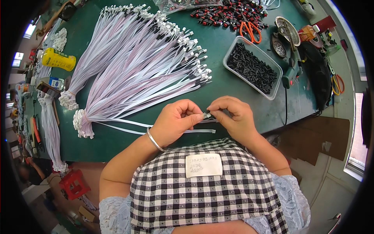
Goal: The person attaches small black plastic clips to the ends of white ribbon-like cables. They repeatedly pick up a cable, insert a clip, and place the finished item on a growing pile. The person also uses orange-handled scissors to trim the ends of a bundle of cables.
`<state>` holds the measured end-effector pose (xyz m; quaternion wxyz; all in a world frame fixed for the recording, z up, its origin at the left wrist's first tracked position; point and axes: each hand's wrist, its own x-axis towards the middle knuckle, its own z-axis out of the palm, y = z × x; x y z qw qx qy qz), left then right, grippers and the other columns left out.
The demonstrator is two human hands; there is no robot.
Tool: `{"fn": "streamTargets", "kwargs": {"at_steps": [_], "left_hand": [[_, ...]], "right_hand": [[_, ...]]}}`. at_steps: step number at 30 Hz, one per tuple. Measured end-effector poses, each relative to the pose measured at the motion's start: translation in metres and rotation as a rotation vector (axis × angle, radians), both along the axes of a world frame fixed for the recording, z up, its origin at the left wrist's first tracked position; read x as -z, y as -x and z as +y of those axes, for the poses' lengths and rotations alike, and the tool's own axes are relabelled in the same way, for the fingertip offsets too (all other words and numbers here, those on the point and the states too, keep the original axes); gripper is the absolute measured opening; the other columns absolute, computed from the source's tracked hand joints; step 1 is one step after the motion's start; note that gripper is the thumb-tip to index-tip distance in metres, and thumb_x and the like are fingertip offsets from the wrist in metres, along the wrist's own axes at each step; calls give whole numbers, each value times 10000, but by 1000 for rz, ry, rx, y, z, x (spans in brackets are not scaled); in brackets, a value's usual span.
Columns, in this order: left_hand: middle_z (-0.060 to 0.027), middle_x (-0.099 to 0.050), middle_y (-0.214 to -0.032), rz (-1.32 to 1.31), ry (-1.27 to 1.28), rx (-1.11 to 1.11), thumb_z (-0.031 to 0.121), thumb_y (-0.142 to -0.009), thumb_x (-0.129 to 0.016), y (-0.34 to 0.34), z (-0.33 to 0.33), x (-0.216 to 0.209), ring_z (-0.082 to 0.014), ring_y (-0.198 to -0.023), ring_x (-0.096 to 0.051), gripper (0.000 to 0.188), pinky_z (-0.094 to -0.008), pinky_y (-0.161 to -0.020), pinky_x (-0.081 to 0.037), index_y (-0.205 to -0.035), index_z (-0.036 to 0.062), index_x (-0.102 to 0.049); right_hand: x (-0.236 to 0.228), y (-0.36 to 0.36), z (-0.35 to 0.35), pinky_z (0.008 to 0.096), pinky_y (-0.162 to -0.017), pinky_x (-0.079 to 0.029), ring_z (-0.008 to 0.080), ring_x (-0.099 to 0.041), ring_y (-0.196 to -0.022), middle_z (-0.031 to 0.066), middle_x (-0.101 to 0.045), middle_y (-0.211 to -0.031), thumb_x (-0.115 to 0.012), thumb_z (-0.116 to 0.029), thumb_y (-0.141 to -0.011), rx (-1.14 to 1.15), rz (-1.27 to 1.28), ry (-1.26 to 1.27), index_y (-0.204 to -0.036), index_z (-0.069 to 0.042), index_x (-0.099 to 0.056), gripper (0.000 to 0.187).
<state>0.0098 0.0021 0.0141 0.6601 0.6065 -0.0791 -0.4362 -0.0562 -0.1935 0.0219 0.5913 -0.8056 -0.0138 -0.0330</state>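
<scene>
My left hand (176, 120), with a silver bangle on its wrist, pinches the end of a flat white cable near the table's front edge. Close against it, my right hand (236, 116) has thumb and forefinger closed on a small black tube (208, 112) at that cable end; the fingers hide part of it. Another flat white cable (198, 131) lies loose just below my left hand. Both trail from a large fanned bundle of white cables (136, 66) with white connectors at the lower left and black-sleeved ends at the upper right.
A clear plastic tub (230, 64) of short black tubes stands right of the bundle. Beyond lie orange-handled scissors (250, 32) and a heap of red-and-black parts (222, 15). A green glue gun (290, 76) rests at right. A yellow bottle (58, 59) lies left; a red stool (74, 184) stands below.
</scene>
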Motion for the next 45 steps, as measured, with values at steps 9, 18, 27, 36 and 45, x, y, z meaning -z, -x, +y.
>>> {"fn": "streamTargets", "kwargs": {"at_steps": [9,18,27,36,45], "left_hand": [[-1,-599,-810,-19,-19,34,90,-866,-669,-2,0,-2,-58,-657,-537,99,-187,-600,-449,-916,30,-609],[7,-608,-794,-112,-87,59,100,-870,-665,1,-1,-4,-43,-670,-532,118,-188,-612,-458,-937,14,-620],[-45,-607,-790,-636,-234,230,31,-786,-673,3,11,-7,-138,-705,-588,322,-258,-650,-476,-1093,51,-576],[-36,-631,-724,-523,-250,171,-15,-725,-715,2,4,-14,-59,-601,-539,475,-203,-572,-434,-1157,40,-526],[-35,-621,-758,-1155,-303,-33,30,-712,-746,-21,-9,-4,-146,-654,-572,273,-264,-595,-451,-945,58,-606]], "right_hand": [[5,-2,-2,323,-708,-507,241,-635,-812,84,-650,-866,-680,-11,-784,-53,-168,153,-893,-56,-664,119],[0,-8,-12,353,-728,-494,249,-614,-811,65,-643,-852,-658,-3,-759,-211,-215,274,-872,-46,-656,120],[1,-6,-3,358,-711,-486,262,-606,-793,79,-635,-834,-638,0,-744,-229,-24,160,-851,-36,-644,113],[3,-10,2,385,-719,-487,290,-616,-812,94,-634,-826,-654,-39,-743,-365,-53,145,-843,-42,-649,101],[-42,-40,-86,393,-758,-499,304,-627,-829,114,-662,-867,-661,-129,-805,69,-327,595,-940,-47,-678,159]]}}
